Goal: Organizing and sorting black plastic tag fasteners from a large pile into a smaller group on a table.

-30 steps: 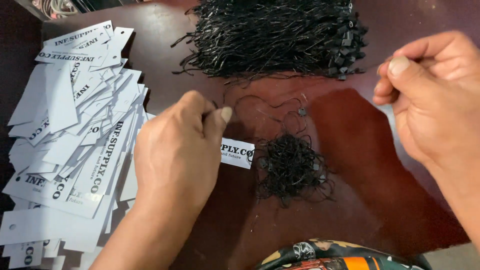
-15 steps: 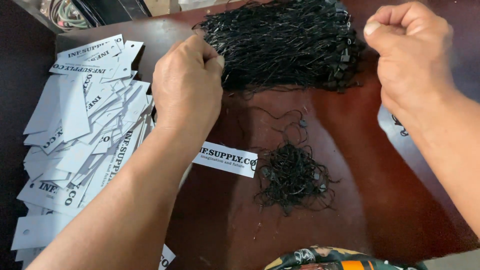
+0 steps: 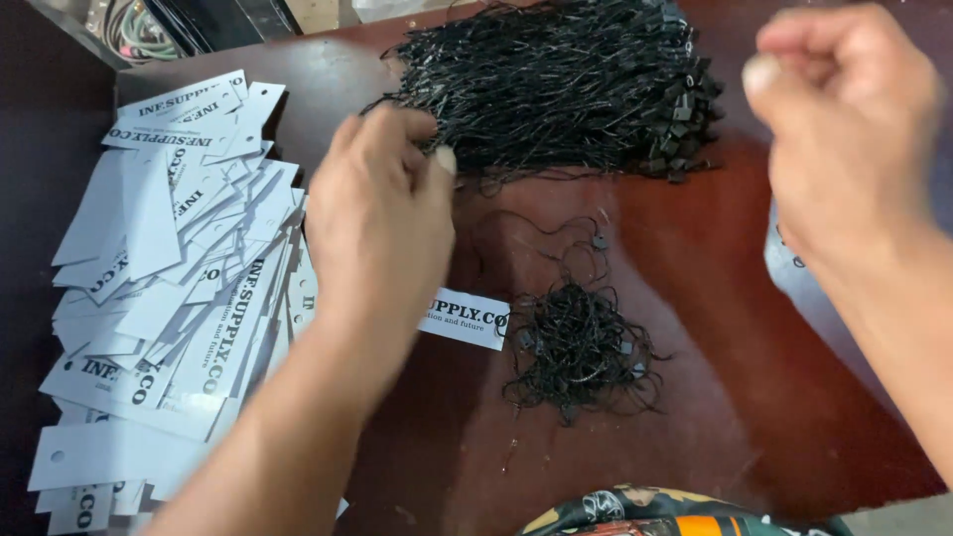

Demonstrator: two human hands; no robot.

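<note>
My left hand (image 3: 382,228) reaches over the dark red table (image 3: 715,328) to the near left edge of a big bundle of black strings (image 3: 566,79), its fingers curled and pinching at the strands there. Up at the right, my right hand (image 3: 844,129) is blurred and closed, thumb against fingers; nothing shows in it. One white printed tag (image 3: 467,318) lies flat below my left hand. Beside the tag sits a small tangled heap of black strings (image 3: 581,352).
A wide spread of white printed tags (image 3: 169,288) covers the table's left side. A loose string with a small clasp (image 3: 596,240) lies between bundle and heap. Another white tag (image 3: 794,273) peeks out under my right forearm. Patterned cloth (image 3: 655,511) is at the bottom edge.
My left hand left the single tag and moved up to the big bundle's edge. My right hand rose toward the upper right and closed.
</note>
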